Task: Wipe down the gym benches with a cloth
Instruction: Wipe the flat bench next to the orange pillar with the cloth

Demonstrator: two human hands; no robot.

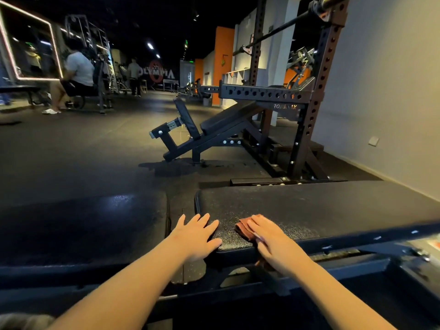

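The wipe of the nearest bench pad [333, 206] is under way, by the look of it at its start: the right hand [273, 239] lies flat with straight fingers on a folded reddish-brown cloth [242, 228], pressing it onto the pad near the near-left corner, not clutching it. The left hand [195, 234] rests open on the pad's left end, fingers spread, thumb along the near edge, apparently steadying. Most of the pad stretches away to the right, so the next move likely calls for sliding the cloth along that length under even pressure. A second pad [83, 222] lies just beside on the left, and an incline bench [228, 117] stands farther off under a power rack [319, 96]. Much of the cloth is hidden under the palm; a bit seems to hang over the near edge. The pad's right end is cut off, and the dim light makes wet or dry patches impossible to tell.
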